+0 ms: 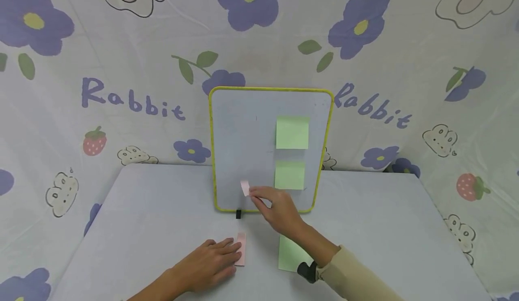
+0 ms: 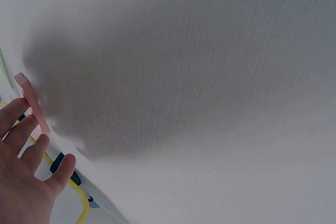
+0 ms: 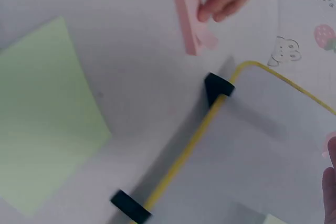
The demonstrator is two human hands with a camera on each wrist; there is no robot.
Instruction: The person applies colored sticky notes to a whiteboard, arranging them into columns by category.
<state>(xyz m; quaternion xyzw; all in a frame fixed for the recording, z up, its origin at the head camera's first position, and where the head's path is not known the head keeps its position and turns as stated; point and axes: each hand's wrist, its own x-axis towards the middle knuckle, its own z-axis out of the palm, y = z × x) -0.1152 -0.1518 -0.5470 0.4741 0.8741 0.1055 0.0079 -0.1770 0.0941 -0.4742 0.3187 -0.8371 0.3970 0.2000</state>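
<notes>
In the head view my right hand [image 1: 279, 208] pinches a small pink sticky note [image 1: 245, 188] between thumb and fingertips, in front of the lower part of a yellow-rimmed whiteboard [image 1: 243, 148]. Whether the note touches the board, I cannot tell. My left hand [image 1: 212, 262] lies on the table, its extended fingers touching a narrow pink sticky note pad [image 1: 241, 261]. The left wrist view shows those fingers [image 2: 34, 153] spread along the pad [image 2: 32, 103]. Only fingertips [image 3: 329, 182] of the right hand show at the edge of the right wrist view.
Two green sticky notes [image 1: 292, 133] are stuck one above the other on the board's right half. A green pad [image 1: 289, 256] lies on the table, partly under my right forearm. Black feet [image 1: 238, 214] hold the board up. A printed cloth [image 1: 154, 57] hangs behind.
</notes>
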